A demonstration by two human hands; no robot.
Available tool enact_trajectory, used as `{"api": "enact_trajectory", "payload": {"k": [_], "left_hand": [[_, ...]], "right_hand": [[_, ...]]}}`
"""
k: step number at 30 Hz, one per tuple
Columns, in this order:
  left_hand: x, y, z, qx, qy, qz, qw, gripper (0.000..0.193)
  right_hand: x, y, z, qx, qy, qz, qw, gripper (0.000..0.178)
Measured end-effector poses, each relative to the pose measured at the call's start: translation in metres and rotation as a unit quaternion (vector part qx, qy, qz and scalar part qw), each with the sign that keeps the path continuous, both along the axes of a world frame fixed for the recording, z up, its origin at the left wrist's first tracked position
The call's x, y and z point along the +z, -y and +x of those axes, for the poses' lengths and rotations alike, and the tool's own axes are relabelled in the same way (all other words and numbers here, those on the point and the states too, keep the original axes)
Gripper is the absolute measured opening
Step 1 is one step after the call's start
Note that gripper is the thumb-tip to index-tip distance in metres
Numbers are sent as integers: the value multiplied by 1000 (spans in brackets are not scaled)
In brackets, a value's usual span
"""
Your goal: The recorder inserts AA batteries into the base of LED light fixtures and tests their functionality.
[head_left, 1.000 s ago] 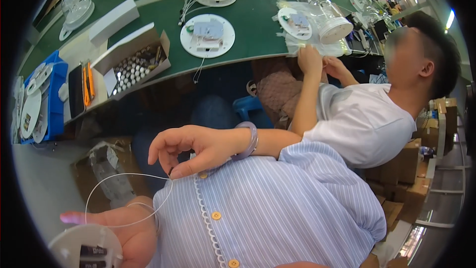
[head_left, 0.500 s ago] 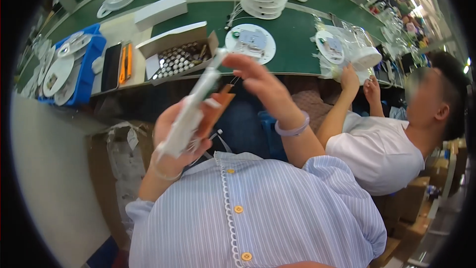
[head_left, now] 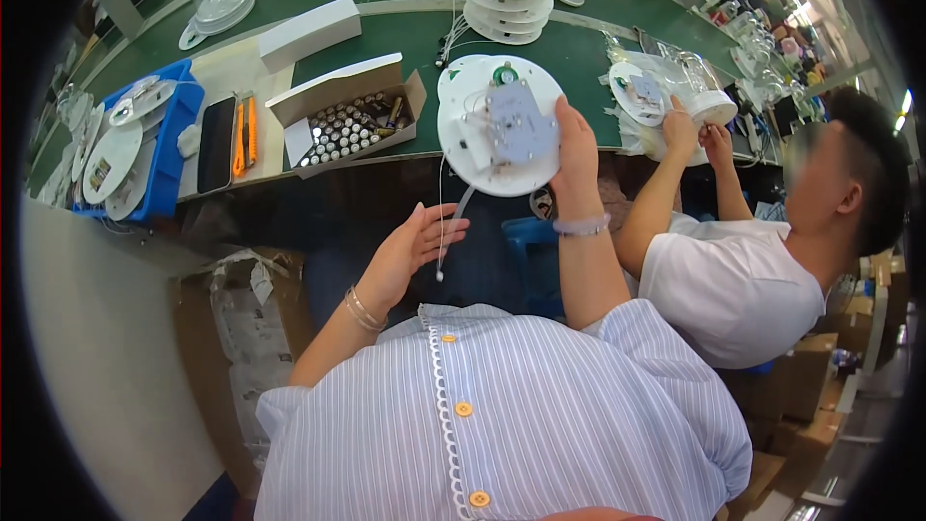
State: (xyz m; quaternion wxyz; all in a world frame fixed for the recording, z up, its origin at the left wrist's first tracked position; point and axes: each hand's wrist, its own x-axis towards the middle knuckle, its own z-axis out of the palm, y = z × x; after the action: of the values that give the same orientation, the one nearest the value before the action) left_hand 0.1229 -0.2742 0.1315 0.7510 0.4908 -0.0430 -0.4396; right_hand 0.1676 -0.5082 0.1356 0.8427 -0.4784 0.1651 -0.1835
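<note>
Right fingers (head_left: pixel 569 121), half hiding, are gripping a white disc (head_left: pixel 459 123); I can't tell if spread left fingers (head_left: pixel 446 226) are touching its cord (head_left: pixel 441 275).

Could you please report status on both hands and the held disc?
Right hand holding the white disc assembly by its edge. Left hand open below it. Thin white cable dangling in front of left fingers.

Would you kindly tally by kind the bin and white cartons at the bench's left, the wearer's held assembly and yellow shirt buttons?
Round white assembly in the right hand: 1
Blue bin: 1
Open white carton: 1
Long white carton: 1
Yellow shirt buttons: 3
Total: 7
</note>
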Motion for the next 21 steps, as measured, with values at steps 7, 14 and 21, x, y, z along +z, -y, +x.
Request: {"api": "enact_trajectory", "payload": {"k": [7,14,21], "left_hand": [[-28,-24,-10,34,-22,79,996,40],[-48,-48,-26,35,-41,117,992,39],[-49,-49,-23,65,-53,124,989,37]], "right_hand": [[-13,56,86,45,-155,-280,946,35],[-23,69,138,185,-186,-332,906,36],[-35,68,159,201,-190,-569,774,32]]}}
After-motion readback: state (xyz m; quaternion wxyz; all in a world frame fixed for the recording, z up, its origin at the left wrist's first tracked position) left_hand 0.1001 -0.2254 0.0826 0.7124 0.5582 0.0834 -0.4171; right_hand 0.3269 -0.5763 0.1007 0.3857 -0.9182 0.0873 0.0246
